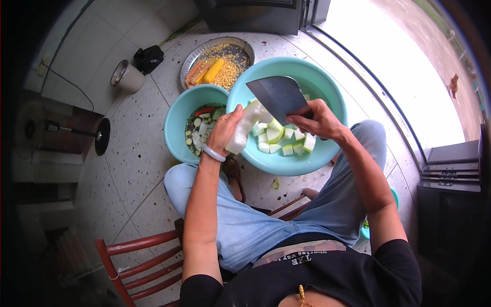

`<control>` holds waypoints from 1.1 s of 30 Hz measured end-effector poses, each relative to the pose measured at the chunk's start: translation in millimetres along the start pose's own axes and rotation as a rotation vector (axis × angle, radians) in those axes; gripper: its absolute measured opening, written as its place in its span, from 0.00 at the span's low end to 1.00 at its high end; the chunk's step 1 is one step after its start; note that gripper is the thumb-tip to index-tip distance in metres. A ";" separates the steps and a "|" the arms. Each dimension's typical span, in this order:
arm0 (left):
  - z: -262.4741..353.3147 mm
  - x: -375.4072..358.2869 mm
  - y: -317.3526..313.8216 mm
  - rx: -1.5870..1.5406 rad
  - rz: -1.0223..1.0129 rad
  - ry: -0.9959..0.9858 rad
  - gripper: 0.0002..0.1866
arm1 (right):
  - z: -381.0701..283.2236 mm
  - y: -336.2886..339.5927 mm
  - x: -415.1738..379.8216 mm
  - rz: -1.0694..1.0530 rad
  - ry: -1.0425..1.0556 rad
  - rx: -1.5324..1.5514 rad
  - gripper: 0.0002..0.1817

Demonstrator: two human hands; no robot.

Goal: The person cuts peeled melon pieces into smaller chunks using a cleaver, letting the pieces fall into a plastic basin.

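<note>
Nr frame ctr, over left rim of large basin (332, 94): pale gourd wedge (248, 125), curved, wet-looking, gripped in L hand (223, 132). Thumb along upper side, lower end uncovered. R hand (325, 122) wrapped round grip end of cleaver (279, 100), broad blade angled to upper left, close by wedge's upper end; contact w/ flesh, can't tell. Below blade, in basin: cut chunks (274, 135), pale w/ green skin edges. Just left, small basin (175, 123) w/ mixed cut veg (197, 130); above, metal tray (247, 48) w/ corn (214, 70).

Handling, by eye: prob. moderate wt, firm, stiff; likely slick on cut faces. Could snap if bent or levered; edges apt to bruise under hard pinch. Best hold: broad lower part, fingers under curve, thumb on top, clear of blade. Avoid fingertip-only pinch. Cleaver: prob. blade-heavy, rigid; take by grip only, full wrap.
</note>
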State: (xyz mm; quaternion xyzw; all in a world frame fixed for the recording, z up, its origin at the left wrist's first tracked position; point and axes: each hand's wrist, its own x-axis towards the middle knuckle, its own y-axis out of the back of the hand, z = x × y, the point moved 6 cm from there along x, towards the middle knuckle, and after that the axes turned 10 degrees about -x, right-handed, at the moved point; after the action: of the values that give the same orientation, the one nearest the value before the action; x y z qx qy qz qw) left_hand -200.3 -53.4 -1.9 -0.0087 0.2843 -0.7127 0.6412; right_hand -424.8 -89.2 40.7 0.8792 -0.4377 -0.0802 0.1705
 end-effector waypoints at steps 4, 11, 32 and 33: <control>4.8 -1.7 3.8 -0.038 0.053 -0.025 0.22 | 6.4 1.9 -0.7 -0.010 0.024 -0.081 0.09; 12.7 -4.4 7.0 0.033 0.018 -0.078 0.21 | 8.8 -3.2 -0.8 -0.055 0.039 -0.163 0.09; 52.5 -41.8 93.0 -0.171 0.177 -0.249 0.18 | -25.3 -74.6 71.2 -0.107 0.012 -0.207 0.11; 53.4 -44.7 97.7 -0.167 0.176 -0.249 0.18 | -25.8 -79.7 74.9 -0.127 -0.002 -0.196 0.11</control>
State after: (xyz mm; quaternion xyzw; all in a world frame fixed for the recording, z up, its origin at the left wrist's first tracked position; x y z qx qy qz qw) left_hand -83.4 -34.9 17.9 -0.1252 0.2605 -0.6213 0.7283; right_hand -312.9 -98.4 35.9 0.8842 -0.3713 -0.1339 0.2498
